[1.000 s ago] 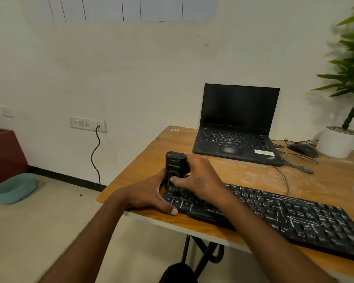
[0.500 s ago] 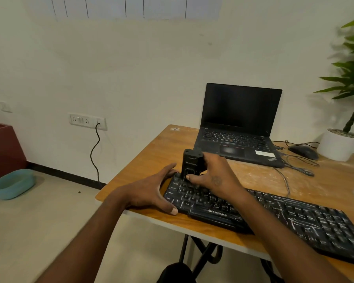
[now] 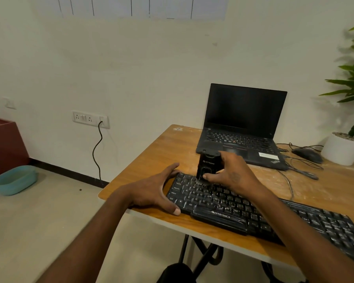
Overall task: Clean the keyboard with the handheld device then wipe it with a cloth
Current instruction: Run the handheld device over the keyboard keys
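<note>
Pale wall with a socket strip (image 3: 91,119) behind a wooden desk (image 3: 157,158), dusty-looking on top. The black keyboard (image 3: 253,215) lies along the near edge, white smears all over its keys. Right hand (image 3: 229,174) has its grip curled around a small black handheld device (image 3: 207,166), standing upright on the keyboard's upper-left keys. Left hand (image 3: 155,190) is spread flat, fingers straight, bracing the keyboard's left end. Open laptop (image 3: 243,127) sits behind, mouse (image 3: 307,154) and potted plant (image 3: 347,127) off right.
</note>
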Motion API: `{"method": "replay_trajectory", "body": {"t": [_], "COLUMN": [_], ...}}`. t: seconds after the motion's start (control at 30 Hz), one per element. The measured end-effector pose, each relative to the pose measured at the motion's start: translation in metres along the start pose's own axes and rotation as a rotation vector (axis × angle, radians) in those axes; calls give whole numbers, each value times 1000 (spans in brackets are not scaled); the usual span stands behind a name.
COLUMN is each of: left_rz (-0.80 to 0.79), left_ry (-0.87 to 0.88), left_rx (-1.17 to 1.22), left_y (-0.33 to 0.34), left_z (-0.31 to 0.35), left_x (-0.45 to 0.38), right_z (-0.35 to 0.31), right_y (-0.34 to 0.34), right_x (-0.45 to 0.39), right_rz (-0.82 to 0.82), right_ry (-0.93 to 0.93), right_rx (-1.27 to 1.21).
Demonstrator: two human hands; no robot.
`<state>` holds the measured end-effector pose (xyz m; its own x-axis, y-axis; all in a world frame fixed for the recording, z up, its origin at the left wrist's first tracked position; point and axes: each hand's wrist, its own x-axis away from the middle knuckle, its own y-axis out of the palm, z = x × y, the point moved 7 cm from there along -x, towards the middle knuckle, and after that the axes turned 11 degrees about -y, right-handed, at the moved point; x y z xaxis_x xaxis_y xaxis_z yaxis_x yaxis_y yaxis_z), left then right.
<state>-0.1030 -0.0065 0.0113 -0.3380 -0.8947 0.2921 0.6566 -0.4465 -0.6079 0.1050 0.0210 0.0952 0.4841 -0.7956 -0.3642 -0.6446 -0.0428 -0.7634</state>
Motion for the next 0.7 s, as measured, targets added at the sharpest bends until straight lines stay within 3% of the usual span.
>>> {"method": "replay_trajectory", "body": {"t": [0.33,0.7], "left_rz": [-11,-2], "left_ry": [21,3], "left_rx": [45,6], "left_y": [0,-1], "left_z": [5,-3], "left_x": [2,-3], "right_z": [-23,18], "right_y": [39,-18], "right_x": [-40,5], "right_rz": [56,45], "right_ry": [-71,31], "right_rx": [-41,38]}}
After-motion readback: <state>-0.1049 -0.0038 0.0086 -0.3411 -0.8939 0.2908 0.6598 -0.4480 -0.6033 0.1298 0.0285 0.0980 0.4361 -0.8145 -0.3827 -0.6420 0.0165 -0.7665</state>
